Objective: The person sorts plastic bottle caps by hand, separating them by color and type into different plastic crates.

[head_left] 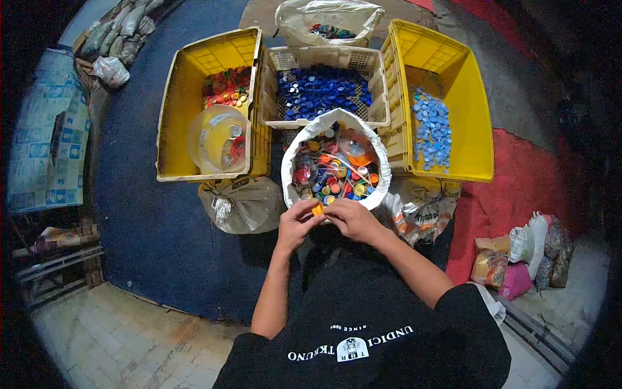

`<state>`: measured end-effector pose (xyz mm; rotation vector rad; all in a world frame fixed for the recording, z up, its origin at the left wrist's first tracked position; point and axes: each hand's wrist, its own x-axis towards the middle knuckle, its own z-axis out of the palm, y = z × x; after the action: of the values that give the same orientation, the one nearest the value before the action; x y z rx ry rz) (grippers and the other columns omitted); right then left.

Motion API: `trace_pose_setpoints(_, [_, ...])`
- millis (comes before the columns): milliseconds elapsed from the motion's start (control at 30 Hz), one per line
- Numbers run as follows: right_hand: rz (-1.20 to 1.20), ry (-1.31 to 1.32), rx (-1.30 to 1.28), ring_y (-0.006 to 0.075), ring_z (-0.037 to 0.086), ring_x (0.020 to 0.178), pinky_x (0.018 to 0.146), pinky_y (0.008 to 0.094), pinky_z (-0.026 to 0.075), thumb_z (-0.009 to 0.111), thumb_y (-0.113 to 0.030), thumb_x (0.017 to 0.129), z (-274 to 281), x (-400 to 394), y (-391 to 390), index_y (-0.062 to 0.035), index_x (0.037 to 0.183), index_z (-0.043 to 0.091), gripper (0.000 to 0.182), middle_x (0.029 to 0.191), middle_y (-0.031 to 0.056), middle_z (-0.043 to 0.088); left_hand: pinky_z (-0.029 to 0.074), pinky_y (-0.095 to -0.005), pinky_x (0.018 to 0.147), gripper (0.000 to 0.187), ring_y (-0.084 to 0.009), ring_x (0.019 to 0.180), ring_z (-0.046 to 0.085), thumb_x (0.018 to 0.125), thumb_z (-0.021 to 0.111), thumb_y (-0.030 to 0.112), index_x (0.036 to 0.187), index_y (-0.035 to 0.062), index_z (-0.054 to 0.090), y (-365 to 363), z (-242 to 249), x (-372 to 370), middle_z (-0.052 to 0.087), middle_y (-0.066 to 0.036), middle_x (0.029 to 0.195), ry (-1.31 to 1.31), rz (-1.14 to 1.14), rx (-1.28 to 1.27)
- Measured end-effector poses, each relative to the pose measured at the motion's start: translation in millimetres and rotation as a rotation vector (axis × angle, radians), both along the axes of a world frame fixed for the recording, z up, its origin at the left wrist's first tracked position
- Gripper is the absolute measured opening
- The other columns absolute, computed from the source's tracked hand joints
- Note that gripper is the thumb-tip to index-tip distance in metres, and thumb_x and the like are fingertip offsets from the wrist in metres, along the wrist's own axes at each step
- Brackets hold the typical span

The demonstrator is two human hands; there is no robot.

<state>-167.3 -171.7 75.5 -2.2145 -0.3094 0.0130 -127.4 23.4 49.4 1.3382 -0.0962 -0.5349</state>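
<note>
Blue carpet (149, 240) — crates (470, 117) crowd the sack (289, 159) (hands (352, 220) over its rim).

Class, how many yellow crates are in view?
2: one yellow crate left of the white crate, another yellow crate right of it. No others show.

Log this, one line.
left hand: pinching orange piece | right hand: same piece | sack at hands: mixed caps | white crate: blue caps
</note>
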Motion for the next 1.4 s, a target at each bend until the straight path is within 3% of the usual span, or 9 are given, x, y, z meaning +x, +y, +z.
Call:
trace_pose_setpoints(133, [-0.183, 0.195, 0.334, 0.0289, 0.064, 0.087, 0.077, 0.036, 0.051, 0.062, -0.019, 0.086, -19, 17, -19, -0.0036, 0.104, 0.066, 0.024, 0.094, 0.0154, 0.065, 0.052, -0.0288, 0.086, 0.042, -0.0164, 0.1, 0.062, 0.077, 0.076, 0.001, 0.116, -0.0021, 0.061, 4, 9, 8, 0.062, -0.009, 0.111, 0.031, -0.08, 0.167])
trace_pose_setpoints(200, [-0.311, 0.26, 0.08, 0.0285, 0.065, 0.087, 0.078, 0.0368, 0.051, 0.059, -0.016, 0.087, -46, 29, -42, -0.0039, 0.107, 0.065, 0.024, 0.094, 0.0146, 0.066, 0.052, -0.0292, 0.086, 0.044, -0.0164, 0.1, 0.062, 0.077, 0.076, 0.002, 0.118, -0.0022, 0.06, 2, 11, 9, 0.062, -0.009, 0.111, 0.05, -0.088, 0.177])
trace_pose_setpoints(300, [-0.103, 0.599, -0.483, 0.036, 0.062, 0.095, 0.084, 0.0446, 0.049, 0.051, -0.008, 0.084, -60, 34, -60, -0.0122, 0.111, 0.065, 0.031, 0.098, 0.0167, 0.064, 0.052, -0.0302, 0.087, 0.063, -0.0152, 0.1, 0.061, 0.076, 0.078, 0.004, 0.132, 0.0022, 0.05, -7, 19, 10, 0.058, -0.009, 0.117, 0.06, -0.014, 0.108])
trace_pose_setpoints(433, [-0.237, 0.511, -0.429, 0.0396, 0.059, 0.103, 0.087, 0.047, 0.05, 0.051, -0.007, 0.082, -76, 16, -50, -0.0121, 0.117, 0.06, 0.037, 0.128, 0.0219, 0.047, 0.051, -0.0308, 0.09, 0.075, -0.0167, 0.102, 0.06, 0.074, 0.079, 0.006, 0.138, 0.0028, 0.042, -8, 26, 12, 0.058, -0.012, 0.119, -0.038, -0.035, 0.178])
trace_pose_setpoints(700, [-0.299, 0.408, -0.513, 0.04, 0.06, 0.098, 0.085, 0.0491, 0.05, 0.044, -0.011, 0.089, -96, 14, -49, -0.0136, 0.11, 0.065, 0.03, 0.116, 0.0234, 0.051, 0.048, -0.029, 0.091, 0.07, -0.0151, 0.102, 0.059, 0.074, 0.08, 0.007, 0.135, 0.0022, 0.047, 7, 21, 8, 0.06, -0.009, 0.115, -0.038, 0.041, 0.16])
trace_pose_setpoints(1000, [-0.454, 0.383, -0.064, 0.0353, 0.064, 0.092, 0.082, 0.0407, 0.05, 0.066, -0.013, 0.082, -59, 21, -61, -0.0054, 0.103, 0.068, 0.023, 0.098, 0.0206, 0.067, 0.05, -0.0272, 0.088, 0.057, -0.0154, 0.101, 0.06, 0.078, 0.076, 0.005, 0.129, 0.0005, 0.051, 10, 18, 7, 0.058, -0.01, 0.118, -0.035, 0.04, 0.153])
trace_pose_setpoints(1167, [-0.484, 0.343, 0.091, 0.0259, 0.067, 0.086, 0.077, 0.0353, 0.053, 0.064, -0.01, 0.083, -46, 21, -55, -0.005, 0.116, 0.062, 0.034, 0.1, 0.0168, 0.068, 0.05, -0.0277, 0.087, 0.05, -0.0155, 0.1, 0.061, 0.083, 0.073, 0.011, 0.127, 0.0014, 0.053, -7, 18, 12, 0.058, -0.011, 0.118, -0.135, -0.064, 0.177])
trace_pose_setpoints(1267, [-0.596, 0.458, 0.476, 0.0173, 0.066, 0.077, 0.069, 0.0307, 0.054, 0.06, -0.007, 0.085, -50, 20, -51, -0.0045, 0.124, 0.055, 0.04, 0.091, 0.0127, 0.066, 0.051, -0.0281, 0.086, 0.042, -0.0152, 0.1, 0.061, 0.091, 0.064, 0.019, 0.127, 0.001, 0.052, -28, 36, 24, 0.06, -0.01, 0.11, 0.228, -0.334, 0.243])
trace_pose_setpoints(1400, [-0.682, 0.517, 0.83, 0.0117, 0.058, 0.065, 0.061, 0.0285, 0.055, 0.056, -0.001, 0.085, -55, 17, -46, 0.0003, 0.125, 0.051, 0.04, 0.084, 0.0059, 0.058, 0.053, -0.0272, 0.08, 0.038, -0.0168, 0.096, 0.062, 0.095, 0.057, 0.018, 0.13, 0.004, 0.049, -49, 5, 22, 0.061, -0.011, 0.109, 0.559, -0.226, -0.141])
